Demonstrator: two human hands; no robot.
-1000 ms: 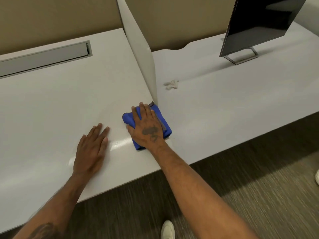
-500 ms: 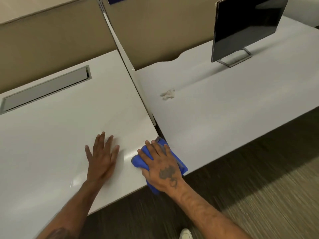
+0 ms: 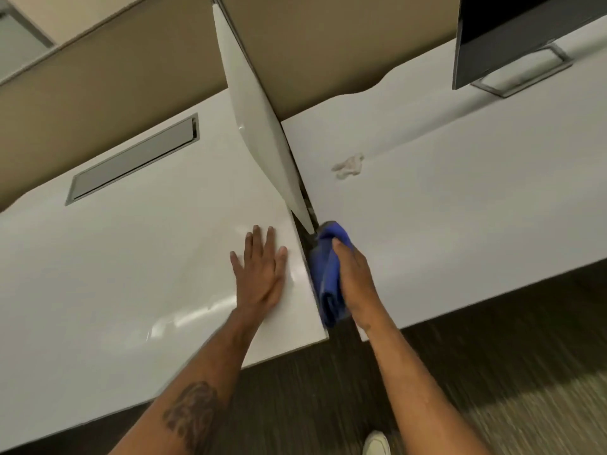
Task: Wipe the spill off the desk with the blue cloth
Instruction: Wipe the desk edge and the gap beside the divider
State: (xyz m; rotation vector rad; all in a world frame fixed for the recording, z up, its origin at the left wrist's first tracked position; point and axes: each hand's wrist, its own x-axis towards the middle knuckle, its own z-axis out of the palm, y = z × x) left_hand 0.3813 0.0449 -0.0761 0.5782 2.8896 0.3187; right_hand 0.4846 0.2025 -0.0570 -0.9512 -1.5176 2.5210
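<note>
Right hand [image 3: 356,284] clamps the blue cloth [image 3: 328,277] into the gap between benches, likely chasing spill. Left hand [image 3: 262,274] flat, fingers apart, bracing on bench [image 3: 131,274].

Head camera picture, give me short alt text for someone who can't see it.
A person's right hand presses a bunched blue cloth into the gap between two white desks, below a white divider panel. The left hand lies flat on the left desk; a crumpled white scrap sits on the right desk.

Monitor [image 3: 512,31] cropped; right fingers [image 3: 338,246] behind blue cloth [image 3: 328,274].
</note>
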